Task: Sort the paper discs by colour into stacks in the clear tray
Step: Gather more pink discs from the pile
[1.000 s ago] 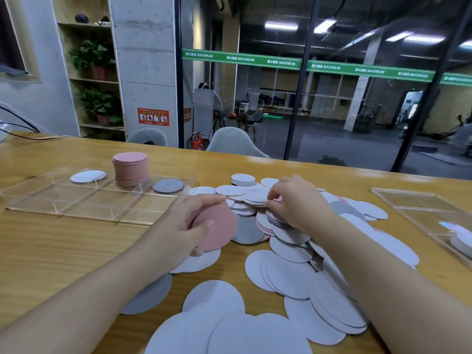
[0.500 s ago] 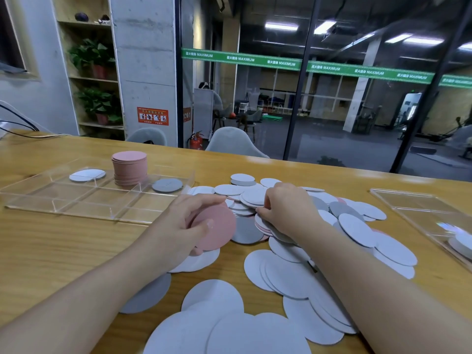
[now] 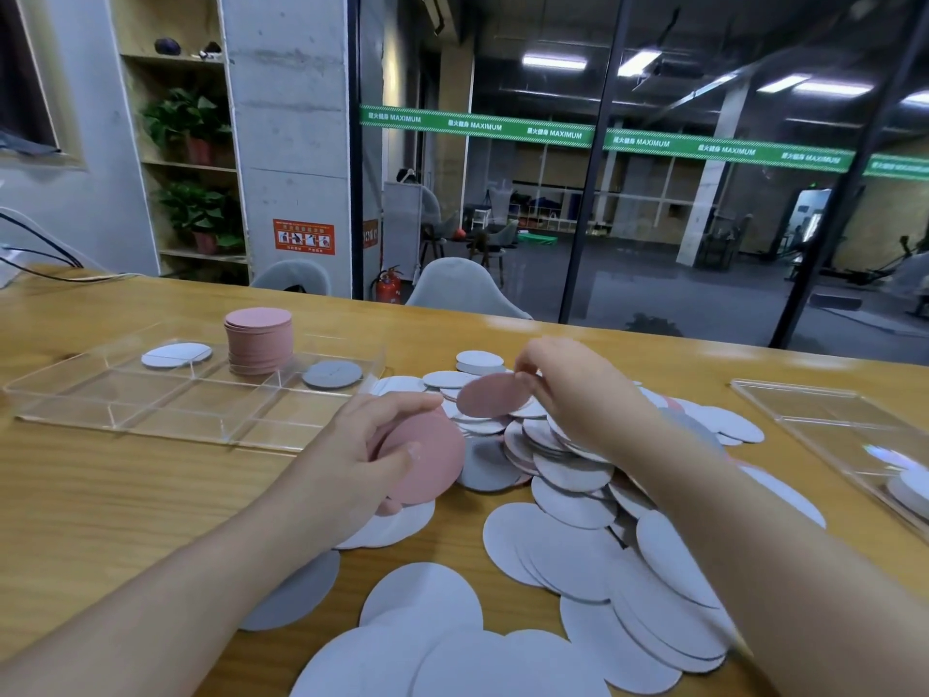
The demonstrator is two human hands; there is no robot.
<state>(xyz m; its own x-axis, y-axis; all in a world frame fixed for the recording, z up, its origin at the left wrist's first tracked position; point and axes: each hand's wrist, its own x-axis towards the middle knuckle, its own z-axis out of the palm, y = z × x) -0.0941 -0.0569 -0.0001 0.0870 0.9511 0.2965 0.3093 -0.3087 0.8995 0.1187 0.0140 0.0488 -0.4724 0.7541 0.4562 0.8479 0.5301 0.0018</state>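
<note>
The nearest pale discs [image 3: 452, 661] run off the bottom edge, and a second tray [image 3: 824, 425] at the far right is cut off. The left hand [image 3: 352, 460] sits low over the wooden bench [image 3: 100, 495], fingers [image 3: 397, 412] and thumb clamped on a small sheaf of pink discs [image 3: 427, 460]; how many is hard to tell. The right hand [image 3: 568, 384] is raised above the loose heap [image 3: 553, 455], fingertips pinching one flat pink disc [image 3: 492, 394] by its rim. In the clear tray [image 3: 125, 420], a tall pink stack [image 3: 259, 339] stands between a white disc [image 3: 176, 354] and a grey one [image 3: 332, 373].
</note>
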